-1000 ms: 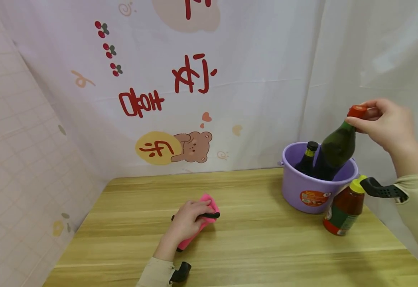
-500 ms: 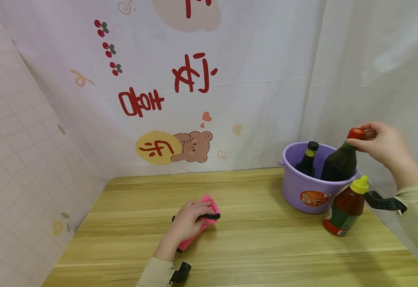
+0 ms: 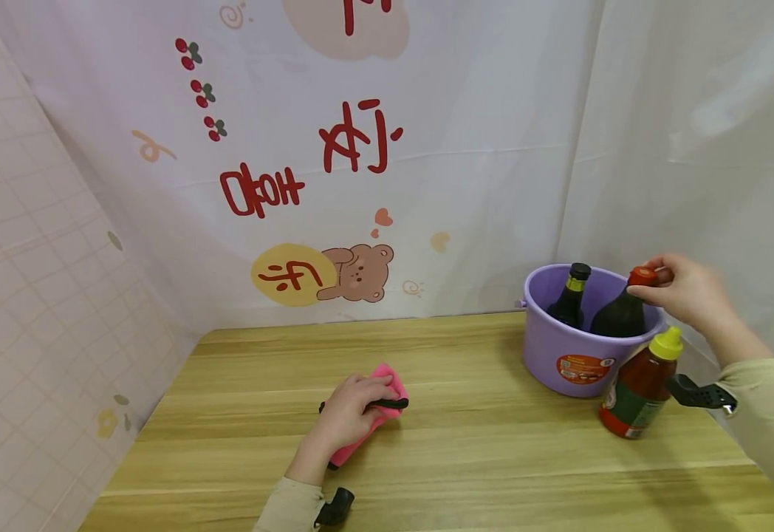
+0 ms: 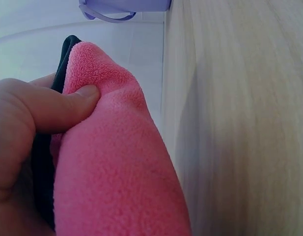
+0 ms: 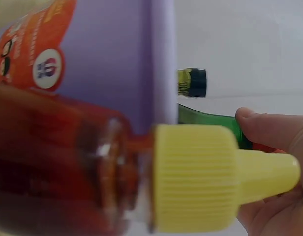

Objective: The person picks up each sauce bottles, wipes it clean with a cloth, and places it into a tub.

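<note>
Right hand [image 3: 687, 294] is pinching the red-capped bottle [image 3: 620, 318] in the purple bucket [image 3: 538, 356], right of frame.
Fill level unclear, it is probably handling heavy and slick, the neck offering best hold; left hand [image 3: 346, 411] is gripping a fleecy pink item [image 4: 117, 167], lower centre.

A purple bucket [image 3: 541, 351] bears an orange label [image 3: 583, 369], a green bottle [image 5: 209, 119] a red cap [image 3: 641, 276], a pink cloth [image 4: 119, 157] black trim [image 3: 391, 403].

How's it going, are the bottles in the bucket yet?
Not quite. The black-capped bottle is already in the bucket. The right hand holds the red-capped bottle by its top, lower part inside. The yellow-capped bottle is outside, so maybe that's left. The left hand holds a pink cloth.
</note>
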`<action>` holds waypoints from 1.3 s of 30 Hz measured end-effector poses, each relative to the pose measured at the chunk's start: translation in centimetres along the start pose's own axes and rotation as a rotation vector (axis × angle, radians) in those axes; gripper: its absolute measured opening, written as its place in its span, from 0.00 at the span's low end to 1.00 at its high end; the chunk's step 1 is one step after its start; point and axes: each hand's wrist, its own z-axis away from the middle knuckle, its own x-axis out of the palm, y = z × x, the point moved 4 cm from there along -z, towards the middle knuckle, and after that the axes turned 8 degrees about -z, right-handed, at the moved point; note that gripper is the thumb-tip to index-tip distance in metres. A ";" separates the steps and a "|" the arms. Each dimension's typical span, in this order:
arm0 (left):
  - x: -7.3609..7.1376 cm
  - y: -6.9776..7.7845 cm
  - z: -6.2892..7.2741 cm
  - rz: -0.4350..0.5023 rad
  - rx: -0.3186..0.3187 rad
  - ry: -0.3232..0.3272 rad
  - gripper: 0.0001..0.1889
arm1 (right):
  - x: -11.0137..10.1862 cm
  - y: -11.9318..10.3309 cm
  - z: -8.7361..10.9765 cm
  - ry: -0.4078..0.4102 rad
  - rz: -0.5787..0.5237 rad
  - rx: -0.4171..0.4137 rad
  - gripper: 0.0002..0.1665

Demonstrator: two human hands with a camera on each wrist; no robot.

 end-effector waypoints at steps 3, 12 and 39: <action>0.0 0.0 0.1 0.007 -0.004 -0.001 0.12 | 0.4 0.2 0.0 -0.018 0.015 -0.005 0.26; 0.2 -0.1 0.1 0.016 -0.013 -0.003 0.13 | 0.9 0.7 0.0 -0.034 0.029 0.013 0.27; 0.4 0.0 0.1 0.008 -0.019 -0.010 0.13 | 0.3 1.5 2.8 -0.104 -0.105 0.011 0.36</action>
